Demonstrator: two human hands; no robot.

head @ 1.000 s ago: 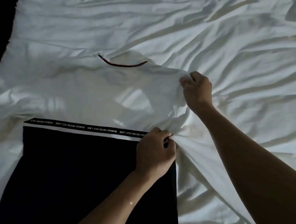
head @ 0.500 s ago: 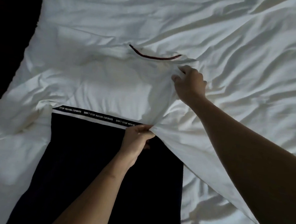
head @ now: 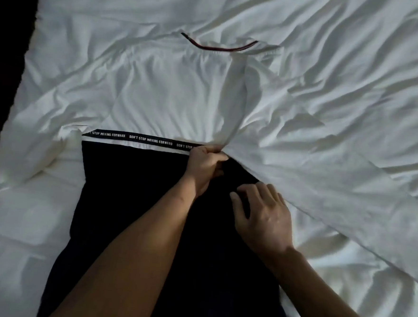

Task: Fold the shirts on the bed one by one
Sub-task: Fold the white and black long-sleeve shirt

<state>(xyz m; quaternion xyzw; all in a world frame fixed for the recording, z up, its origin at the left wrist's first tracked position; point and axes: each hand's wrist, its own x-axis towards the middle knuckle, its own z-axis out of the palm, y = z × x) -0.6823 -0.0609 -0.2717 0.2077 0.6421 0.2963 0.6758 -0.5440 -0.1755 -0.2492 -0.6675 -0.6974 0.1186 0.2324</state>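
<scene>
A shirt (head: 168, 93) lies spread on the bed, white above and black (head: 125, 202) below, with a printed black band (head: 140, 138) across the middle and a dark-trimmed collar (head: 218, 46) at the far end. My left hand (head: 206, 163) pinches a bunched ridge of white fabric at the right end of the band. That ridge runs from the collar down to the hand. My right hand (head: 260, 216) rests on the black part just below and right of the left hand, with its fingers spread and holding nothing.
The white bedsheet (head: 342, 105) is heavily creased around the shirt, with a raised fold running diagonally at the right. The bed's left edge (head: 22, 83) drops into darkness.
My right hand has let go of the shirt's shoulder near the collar and come down onto the black part beside my left hand. My left hand keeps its pinch.
</scene>
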